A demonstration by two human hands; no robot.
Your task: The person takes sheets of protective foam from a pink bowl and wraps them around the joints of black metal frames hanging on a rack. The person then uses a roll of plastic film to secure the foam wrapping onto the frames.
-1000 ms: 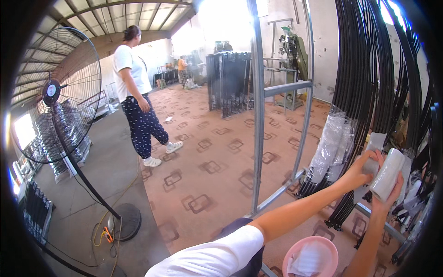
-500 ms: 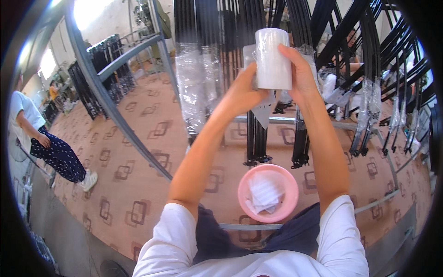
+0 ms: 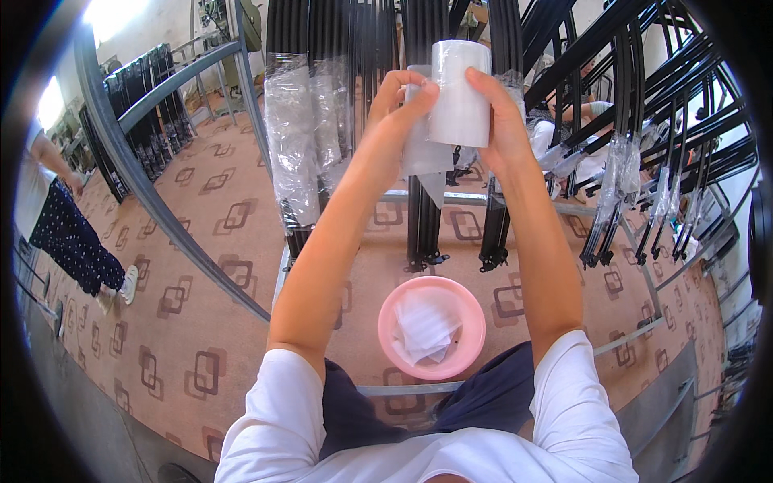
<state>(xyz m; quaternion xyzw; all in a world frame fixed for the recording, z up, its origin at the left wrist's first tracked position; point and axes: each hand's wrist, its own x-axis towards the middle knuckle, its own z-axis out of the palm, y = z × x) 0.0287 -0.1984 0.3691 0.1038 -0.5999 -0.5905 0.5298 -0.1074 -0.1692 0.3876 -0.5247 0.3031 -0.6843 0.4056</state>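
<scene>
In front of the hanging black bars, my right hand [image 3: 507,133] grips an upright roll of clear stretch film [image 3: 460,92], its thumb lying along the near side. My left hand [image 3: 392,121] is just left of the roll, fingers curled and thumb pointing toward it. A thin whitish sheet [image 3: 428,154] passes by the left fingers and hangs down in a pointed corner over the black bars [image 3: 423,221]. The left fingertips seem closed on this sheet, partly hidden behind it.
A pink basin [image 3: 391,326] holding white foam sheets [image 3: 427,328] sits between my knees. Film-wrapped black bars [image 3: 294,153] hang at left, more bundles [image 3: 620,185] at right. A grey metal frame [image 3: 153,161] curves along the left. Another person [image 3: 60,213] stands at far left.
The view has shifted, so the surroundings sit further left. My left hand has come off the roll's side and lifted, with fingers curled; more of the whitish sheet now shows. The right hand keeps the roll.
</scene>
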